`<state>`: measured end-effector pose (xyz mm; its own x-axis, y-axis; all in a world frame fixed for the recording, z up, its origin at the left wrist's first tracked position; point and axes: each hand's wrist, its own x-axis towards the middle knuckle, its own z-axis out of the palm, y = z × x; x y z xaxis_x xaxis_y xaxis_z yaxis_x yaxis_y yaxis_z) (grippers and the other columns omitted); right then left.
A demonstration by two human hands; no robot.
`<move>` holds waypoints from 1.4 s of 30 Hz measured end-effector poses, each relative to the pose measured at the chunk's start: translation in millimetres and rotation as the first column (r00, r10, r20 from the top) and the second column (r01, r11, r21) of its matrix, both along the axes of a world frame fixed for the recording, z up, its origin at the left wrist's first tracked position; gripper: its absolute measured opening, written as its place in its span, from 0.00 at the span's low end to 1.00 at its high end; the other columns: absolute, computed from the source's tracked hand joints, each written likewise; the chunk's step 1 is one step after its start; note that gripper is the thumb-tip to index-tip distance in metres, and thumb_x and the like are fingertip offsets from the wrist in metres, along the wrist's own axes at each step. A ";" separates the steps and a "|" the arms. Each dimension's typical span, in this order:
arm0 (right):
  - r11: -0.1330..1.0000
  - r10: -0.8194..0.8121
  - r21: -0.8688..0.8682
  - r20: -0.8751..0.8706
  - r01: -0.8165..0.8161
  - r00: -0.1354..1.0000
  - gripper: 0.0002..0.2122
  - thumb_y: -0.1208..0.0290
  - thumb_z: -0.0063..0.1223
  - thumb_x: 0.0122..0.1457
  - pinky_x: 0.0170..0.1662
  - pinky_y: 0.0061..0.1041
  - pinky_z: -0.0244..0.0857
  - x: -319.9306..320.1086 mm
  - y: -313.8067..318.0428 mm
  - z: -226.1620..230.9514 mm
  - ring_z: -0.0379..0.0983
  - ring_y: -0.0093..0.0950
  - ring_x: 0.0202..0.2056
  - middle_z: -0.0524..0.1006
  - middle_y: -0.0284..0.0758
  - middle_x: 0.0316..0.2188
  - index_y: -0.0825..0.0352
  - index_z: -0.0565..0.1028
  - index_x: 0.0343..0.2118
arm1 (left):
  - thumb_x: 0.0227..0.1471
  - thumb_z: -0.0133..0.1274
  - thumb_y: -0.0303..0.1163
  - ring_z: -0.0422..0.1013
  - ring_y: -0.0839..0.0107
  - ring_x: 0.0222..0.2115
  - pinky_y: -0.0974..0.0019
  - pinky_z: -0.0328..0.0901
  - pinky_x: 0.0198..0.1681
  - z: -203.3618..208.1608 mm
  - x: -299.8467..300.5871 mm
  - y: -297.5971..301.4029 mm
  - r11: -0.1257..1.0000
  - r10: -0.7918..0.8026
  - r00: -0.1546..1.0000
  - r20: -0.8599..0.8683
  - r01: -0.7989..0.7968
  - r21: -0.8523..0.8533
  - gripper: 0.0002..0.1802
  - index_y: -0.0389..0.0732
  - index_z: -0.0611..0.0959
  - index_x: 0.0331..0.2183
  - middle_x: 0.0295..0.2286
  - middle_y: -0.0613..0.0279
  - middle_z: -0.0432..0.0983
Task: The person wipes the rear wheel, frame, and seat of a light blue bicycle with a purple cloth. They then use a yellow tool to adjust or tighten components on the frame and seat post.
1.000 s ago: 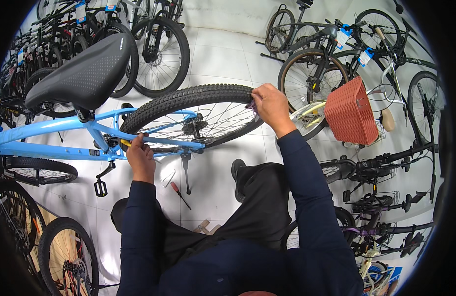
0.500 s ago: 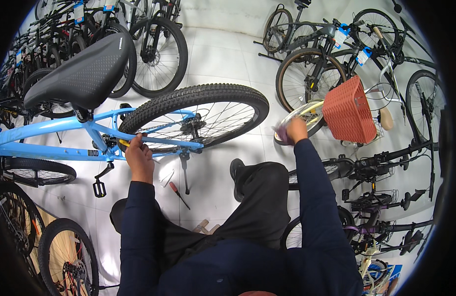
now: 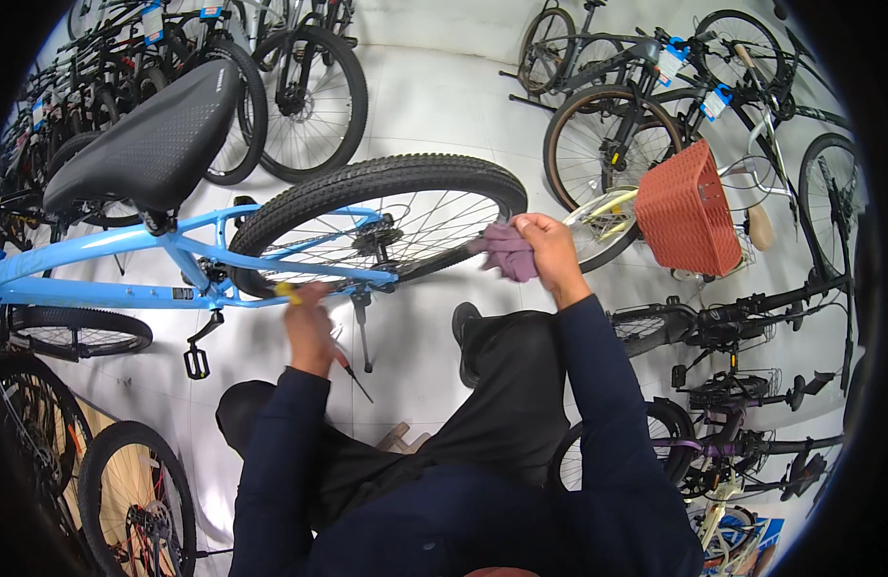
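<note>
Over the white floor (image 3: 420, 346), the blue bicycle (image 3: 98, 293) stood before the person with its rear wheel (image 3: 396, 169) between and beyond the two hands. The likeliest trouble lay with the purple cloth (image 3: 511, 256): its loose folds hung right by the tyre, and if the wheel had turned, a corner could have been drawn in among the spokes. Fingers of the left hand (image 3: 311, 332), close to the lower frame tubes, might have been pinched or knocked for the same reason. The kickstand (image 3: 363, 332) was down, but whether it bore the weight could not be told; a hard push on the wheel might have tipped the bicycle. The red-handled screwdriver (image 3: 361, 384), lying on the floor near the left hand, could have rolled underfoot if nudged.

The hands were well apart. The right hand (image 3: 551, 254) was closed on the bunched cloth, thumb against fingers; contact with the tyre was unclear. The left, blurred, seemed closed around a small yellow thing (image 3: 287, 289) at its fingertips; whether it touched the frame could not be told.
</note>
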<state>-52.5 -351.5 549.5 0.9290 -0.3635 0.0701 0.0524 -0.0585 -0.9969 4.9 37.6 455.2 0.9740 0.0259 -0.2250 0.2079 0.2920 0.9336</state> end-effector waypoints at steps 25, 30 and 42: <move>0.367 0.096 -0.863 0.406 0.347 0.909 0.33 0.85 0.47 0.49 0.65 0.40 0.56 13.6 108.4 30.8 0.63 0.46 0.63 0.65 0.49 0.64 0.71 0.63 0.63 | 0.53 0.60 0.29 0.65 0.83 0.27 0.74 0.61 0.31 17.2 -37.8 -41.8 0.913 -0.403 0.910 -0.099 0.407 0.022 0.11 0.36 0.83 0.39 0.29 0.72 0.76; 0.060 0.217 -0.950 0.313 0.307 0.925 0.36 0.86 0.48 0.46 0.65 0.42 0.56 49.6 55.3 11.7 0.64 0.44 0.63 0.65 0.53 0.63 0.73 0.61 0.65 | 0.52 0.60 0.28 0.66 0.83 0.27 0.76 0.60 0.30 15.4 -37.5 -37.5 0.909 -0.415 0.904 -0.101 0.406 -0.098 0.14 0.36 0.83 0.42 0.29 0.73 0.76; 0.281 -0.081 -0.884 0.367 0.375 0.927 0.34 0.85 0.44 0.49 0.70 0.41 0.49 35.4 9.1 -10.2 0.55 0.52 0.66 0.61 0.60 0.64 0.79 0.57 0.65 | 0.54 0.59 0.27 0.58 0.85 0.17 0.77 0.51 0.18 21.7 -33.2 -42.9 0.933 -0.347 0.932 -0.109 0.330 -0.147 0.09 0.41 0.79 0.38 0.23 0.76 0.68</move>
<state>-17.1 -342.4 539.3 0.7226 -0.1107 0.6824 0.0577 -0.9740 -0.2191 -28.3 -5.3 476.8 0.8815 -0.3362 -0.3316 0.4329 0.2948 0.8519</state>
